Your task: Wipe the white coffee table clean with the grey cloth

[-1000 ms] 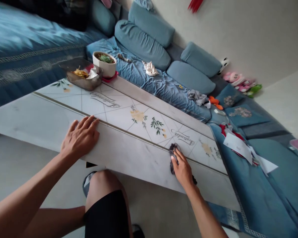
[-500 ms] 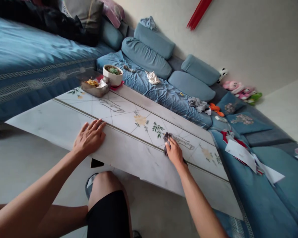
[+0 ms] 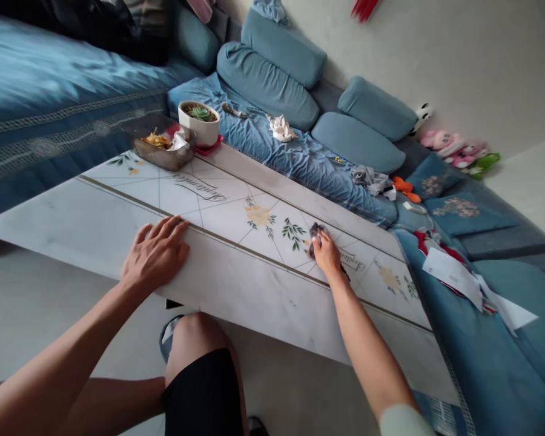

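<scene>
A low white marble-look table (image 3: 236,284) with flower prints and script lettering runs across the view. My left hand (image 3: 157,254) lies flat on its near edge, fingers stretched out, holding nothing. My right hand (image 3: 327,255) presses a dark grey cloth (image 3: 315,232) onto the middle of the tabletop, beside a leaf print. The cloth shows only past my fingertips and under my wrist. My bare knee (image 3: 188,339) sits below the table edge.
A clear tray with food scraps (image 3: 163,145) and a white pot with a succulent (image 3: 200,121) stand at the table's far left end. Blue sofa cushions (image 3: 272,85) wrap the far and right sides, strewn with crumpled tissue (image 3: 280,127), papers (image 3: 454,272) and plush toys (image 3: 458,154).
My right hand has slid the cloth away from me, from near the table's front band up onto the patterned middle. My left hand stays in place.
</scene>
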`<state>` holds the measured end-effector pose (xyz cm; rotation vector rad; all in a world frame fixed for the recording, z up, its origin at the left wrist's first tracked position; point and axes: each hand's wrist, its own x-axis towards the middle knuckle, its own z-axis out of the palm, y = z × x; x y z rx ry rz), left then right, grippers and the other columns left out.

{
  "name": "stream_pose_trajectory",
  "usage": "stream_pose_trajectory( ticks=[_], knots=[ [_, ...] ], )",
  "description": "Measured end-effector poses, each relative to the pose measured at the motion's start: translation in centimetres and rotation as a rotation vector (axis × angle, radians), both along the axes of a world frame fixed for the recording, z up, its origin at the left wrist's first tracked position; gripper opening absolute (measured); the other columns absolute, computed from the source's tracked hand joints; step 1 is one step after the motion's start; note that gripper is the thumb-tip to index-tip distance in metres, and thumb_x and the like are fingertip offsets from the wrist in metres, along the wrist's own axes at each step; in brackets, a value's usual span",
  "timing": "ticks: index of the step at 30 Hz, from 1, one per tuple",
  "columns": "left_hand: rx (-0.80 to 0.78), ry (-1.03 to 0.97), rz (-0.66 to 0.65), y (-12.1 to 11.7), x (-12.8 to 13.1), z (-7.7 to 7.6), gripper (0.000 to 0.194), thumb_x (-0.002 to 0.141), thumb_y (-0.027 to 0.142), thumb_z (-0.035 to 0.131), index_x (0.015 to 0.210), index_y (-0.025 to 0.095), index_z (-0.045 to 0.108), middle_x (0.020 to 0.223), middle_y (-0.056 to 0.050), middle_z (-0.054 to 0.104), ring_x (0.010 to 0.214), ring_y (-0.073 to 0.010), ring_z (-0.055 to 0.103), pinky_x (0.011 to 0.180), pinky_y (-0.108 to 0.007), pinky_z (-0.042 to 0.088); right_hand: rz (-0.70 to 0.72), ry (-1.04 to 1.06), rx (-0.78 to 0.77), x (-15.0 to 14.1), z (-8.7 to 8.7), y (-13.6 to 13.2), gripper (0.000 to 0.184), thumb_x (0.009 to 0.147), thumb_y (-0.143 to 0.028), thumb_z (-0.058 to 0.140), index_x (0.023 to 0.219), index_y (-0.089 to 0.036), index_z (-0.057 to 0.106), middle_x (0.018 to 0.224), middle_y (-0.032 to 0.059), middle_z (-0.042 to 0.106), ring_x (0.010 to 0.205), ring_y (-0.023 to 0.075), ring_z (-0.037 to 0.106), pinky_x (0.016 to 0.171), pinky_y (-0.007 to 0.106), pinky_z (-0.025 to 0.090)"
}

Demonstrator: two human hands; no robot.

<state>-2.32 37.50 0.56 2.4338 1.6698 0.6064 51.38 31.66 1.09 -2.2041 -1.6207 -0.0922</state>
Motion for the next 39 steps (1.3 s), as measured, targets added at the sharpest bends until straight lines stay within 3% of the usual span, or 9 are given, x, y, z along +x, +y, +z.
stream_pose_trajectory(
  ticks=[3,5,12,15,18,24,27,35,39],
  knots=[
    [-0.002,0.007,-0.001,-0.1,0.1,0.4,0.067,0.113,0.037,0.04,0.177,0.024,0.056,0.185,-0.013,0.052,0.175,-0.0357,0.042,0.148,-0.063,0.027,-0.028,0.009,-0.011,-0.4,1.4,4.7,0.048,0.111,-0.03,0.052,0.145,-0.011,0.081,0.162,0.0225,0.071,0.155,0.0338,0.065,0.136,0.049,0.05],
    [-0.007,-0.001,-0.005,-0.1,0.0,0.4,0.067,0.113,0.036,0.04,0.176,0.022,0.057,0.185,-0.014,0.051,0.175,-0.0361,0.043,0.147,-0.063,0.028,-0.013,0.003,-0.006,-1.7,1.6,3.1,0.048,0.11,-0.032,0.054,0.143,-0.013,0.082,0.16,0.0221,0.073,0.152,0.0338,0.068,0.134,0.048,0.053],
    [-0.003,-0.008,0.002,-0.2,0.0,-0.5,0.069,0.115,0.04,0.034,0.176,0.017,0.056,0.187,-0.015,0.047,0.179,-0.0363,0.037,0.15,-0.063,0.022,0.185,-0.024,0.073,-5.9,-1.9,-19.0,0.055,0.121,-0.05,0.051,0.164,-0.022,0.072,0.17,0.0143,0.066,0.157,0.0318,0.066,0.133,0.05,0.058],
    [0.01,0.033,-0.006,-0.3,-0.1,-0.6,0.068,0.118,0.041,0.03,0.177,0.015,0.052,0.188,-0.016,0.046,0.179,-0.0369,0.036,0.15,-0.065,0.022,0.159,-0.015,0.058,-6.1,-2.2,-22.2,0.055,0.122,-0.05,0.051,0.166,-0.025,0.071,0.172,0.0125,0.065,0.157,0.0315,0.065,0.133,0.05,0.057],
    [0.026,0.078,-0.02,-0.2,-0.2,-0.3,0.066,0.12,0.041,0.027,0.176,0.015,0.049,0.189,-0.016,0.044,0.179,-0.0356,0.035,0.15,-0.063,0.021,0.156,-0.015,0.044,-4.1,-1.7,-16.9,0.057,0.122,-0.05,0.048,0.165,-0.02,0.071,0.171,0.0149,0.066,0.159,0.0312,0.063,0.136,0.049,0.053],
    [0.002,0.073,0.007,0.0,0.0,0.5,0.065,0.117,0.04,0.031,0.172,0.02,0.058,0.184,-0.015,0.052,0.175,-0.035,0.043,0.149,-0.06,0.026,-0.004,0.003,-0.035,0.4,1.0,2.2,0.055,0.113,-0.034,0.052,0.153,-0.008,0.077,0.164,0.0234,0.07,0.158,0.0344,0.063,0.139,0.05,0.048],
    [-0.018,0.054,-0.004,-0.2,0.1,0.9,0.067,0.115,0.039,0.033,0.174,0.018,0.058,0.184,-0.016,0.052,0.176,-0.0358,0.042,0.147,-0.062,0.028,-0.028,0.005,-0.034,-1.1,1.6,4.1,0.053,0.11,-0.031,0.053,0.15,-0.006,0.078,0.161,0.0262,0.071,0.154,0.0371,0.066,0.136,0.054,0.051],
    [-0.019,0.045,0.019,-0.6,0.1,0.1,0.068,0.117,0.04,0.034,0.179,0.018,0.052,0.19,-0.013,0.044,0.18,-0.0331,0.034,0.152,-0.059,0.019,0.162,-0.097,0.101,-6.6,-2.2,-19.5,0.055,0.122,-0.049,0.052,0.166,-0.02,0.07,0.17,0.0161,0.067,0.157,0.0314,0.065,0.129,0.048,0.059],
    [0.014,0.089,-0.007,-0.4,-0.2,-0.2,0.067,0.119,0.039,0.032,0.179,0.015,0.048,0.19,-0.015,0.043,0.18,-0.0339,0.034,0.151,-0.062,0.021,0.131,-0.111,0.078,-5.6,-2.3,-19.6,0.056,0.123,-0.05,0.05,0.165,-0.019,0.071,0.168,0.0162,0.068,0.156,0.0327,0.066,0.129,0.051,0.06]
  ],
)
